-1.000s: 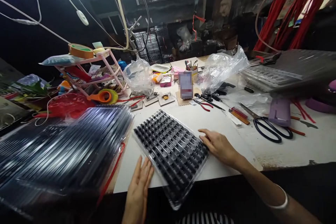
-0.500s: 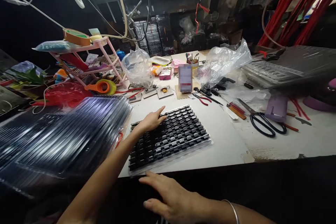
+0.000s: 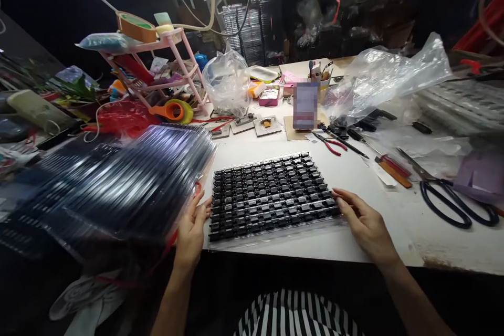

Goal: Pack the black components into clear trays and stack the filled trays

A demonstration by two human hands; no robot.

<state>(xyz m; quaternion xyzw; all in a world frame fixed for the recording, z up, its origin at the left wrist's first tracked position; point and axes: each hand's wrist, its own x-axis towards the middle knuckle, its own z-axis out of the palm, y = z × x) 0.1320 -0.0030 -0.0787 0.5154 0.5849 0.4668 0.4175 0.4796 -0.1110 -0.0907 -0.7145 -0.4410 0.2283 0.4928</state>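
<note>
At the near edge of the white table [image 3: 405, 215], between our two hands, we have a clear tray [image 3: 271, 197] filled with rows of small black parts, lying flat with its long side towards us. Our left hand [image 3: 192, 223] is at the tray's left edge, fingers together and slightly bent; our right hand [image 3: 364, 223] meets the right edge with thumb and forefinger close together. Both seem to touch the rim, but we cannot tell whether either one grips it. Just left of our left hand we see a blurred pile of clear trays [image 3: 129, 184], with a red strip [image 3: 169, 244] hanging at its near right side. Farther left stands a pink rack [image 3: 173, 38] bearing a roll of tape [image 3: 137, 26], with an orange dispenser [image 3: 175, 111] at its foot. On the far side, right of a clear plastic bag [image 3: 226, 84], a pixelated object [image 3: 305, 105] stands upright. Red-handled pliers [image 3: 334, 146] lie beyond the tray, and to the right, well apart from it, we have dark-handled scissors [image 3: 441, 182] beside a purple object [image 3: 478, 176].
</note>
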